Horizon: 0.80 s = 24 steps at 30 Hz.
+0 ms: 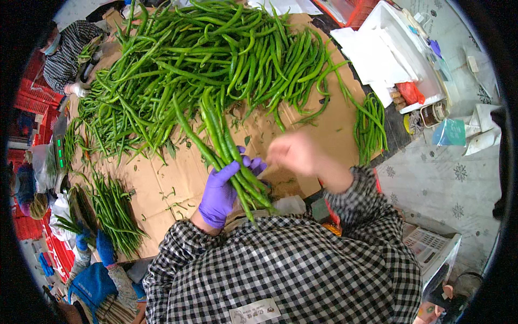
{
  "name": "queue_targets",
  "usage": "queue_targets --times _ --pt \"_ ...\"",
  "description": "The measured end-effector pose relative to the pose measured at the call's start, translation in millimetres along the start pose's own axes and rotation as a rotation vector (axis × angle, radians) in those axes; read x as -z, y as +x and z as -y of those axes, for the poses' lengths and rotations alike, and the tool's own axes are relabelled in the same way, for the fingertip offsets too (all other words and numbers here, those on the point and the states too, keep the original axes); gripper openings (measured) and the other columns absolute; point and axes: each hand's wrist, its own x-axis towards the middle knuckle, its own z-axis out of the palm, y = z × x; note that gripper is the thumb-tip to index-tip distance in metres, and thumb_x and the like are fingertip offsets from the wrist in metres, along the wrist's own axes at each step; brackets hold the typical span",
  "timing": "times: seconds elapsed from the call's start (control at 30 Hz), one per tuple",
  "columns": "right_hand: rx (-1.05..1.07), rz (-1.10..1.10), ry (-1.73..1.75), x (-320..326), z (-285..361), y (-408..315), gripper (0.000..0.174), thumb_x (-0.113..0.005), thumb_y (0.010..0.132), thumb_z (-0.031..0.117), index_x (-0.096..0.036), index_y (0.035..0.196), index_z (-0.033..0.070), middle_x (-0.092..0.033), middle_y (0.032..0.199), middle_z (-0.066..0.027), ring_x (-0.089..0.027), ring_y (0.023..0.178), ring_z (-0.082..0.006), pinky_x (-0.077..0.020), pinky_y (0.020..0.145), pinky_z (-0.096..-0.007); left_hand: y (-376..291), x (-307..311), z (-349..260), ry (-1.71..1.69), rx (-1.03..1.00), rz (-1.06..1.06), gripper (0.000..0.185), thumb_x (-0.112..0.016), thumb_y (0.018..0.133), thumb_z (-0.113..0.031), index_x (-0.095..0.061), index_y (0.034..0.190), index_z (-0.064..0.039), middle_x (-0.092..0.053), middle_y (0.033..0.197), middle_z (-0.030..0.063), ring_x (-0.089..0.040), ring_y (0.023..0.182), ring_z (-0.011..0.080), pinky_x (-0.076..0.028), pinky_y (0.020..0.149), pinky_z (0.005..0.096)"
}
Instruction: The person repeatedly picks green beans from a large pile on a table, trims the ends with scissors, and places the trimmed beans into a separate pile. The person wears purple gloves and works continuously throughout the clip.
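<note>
My left hand, in a purple glove, is closed around a small bunch of long green chili peppers near my chest. Their upper parts point toward the big heap; the lower ends hang over my apron front. Just right of the bunch, my bare right hand is blurred by motion, and whether it holds anything cannot be told. A large heap of green chili peppers covers the far part of the cardboard-covered table. Pepper bundles lie at the right edge and the lower left.
A co-worker in a checked sleeve reaches into the heap's left side. Another in blue gloves is at the lower left, near a digital scale. At the upper right stands a white foam box with papers.
</note>
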Motion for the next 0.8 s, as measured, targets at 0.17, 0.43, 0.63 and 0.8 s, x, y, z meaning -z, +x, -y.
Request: queue_targets --times 0.17,0.43,0.63,0.8 --pt "-0.209 -0.762 -0.374 139.2 -150.4 49.6 0.017 -0.059 0.090 0.018 -0.068 0.096 0.004 -0.067 0.089 -0.0185 -0.065 0.084 -0.0333 -0.0506 0.075 -0.0397 -14.6 23.1 -12.5 -0.048 -0.059 -0.048 0.034 -0.059 0.091 -0.015 -0.049 0.123 -0.008 -0.056 0.097 0.0039 -0.058 0.090 0.0194 -0.048 0.095 0.0442" --pt "-0.270 -0.540 -0.973 214.7 -280.3 63.7 0.022 -0.057 0.081 0.004 -0.070 0.099 0.004 -0.066 0.100 -0.0167 -0.060 0.101 -0.0355 -0.0503 0.087 -0.0446 -27.2 51.9 -26.5 -0.160 -0.218 -0.216 0.034 -0.060 0.091 -0.014 -0.050 0.123 -0.007 -0.057 0.096 0.0049 -0.058 0.088 0.0196 -0.051 0.088 0.0410" --pt "-0.163 -0.508 -1.027 220.0 -250.5 70.7 0.027 -0.053 0.081 -0.001 -0.067 0.103 0.007 -0.062 0.107 -0.0130 -0.054 0.109 -0.0328 -0.0447 0.093 -0.0428 -27.3 60.7 -28.7 -0.189 -0.228 -0.291 0.031 -0.058 0.092 -0.014 -0.051 0.122 -0.007 -0.058 0.098 0.0055 -0.059 0.090 0.0203 -0.051 0.089 0.0413" --pt "-0.095 -0.307 -1.038 226.9 -239.2 76.5 0.033 -0.050 0.086 0.005 -0.065 0.114 0.011 -0.059 0.108 -0.0107 -0.055 0.110 -0.0278 -0.0432 0.095 -0.0417 -18.2 60.7 -26.8 -0.208 -0.199 -0.320 0.032 -0.059 0.092 -0.014 -0.052 0.122 -0.008 -0.058 0.098 0.0054 -0.059 0.090 0.0208 -0.051 0.089 0.0420"
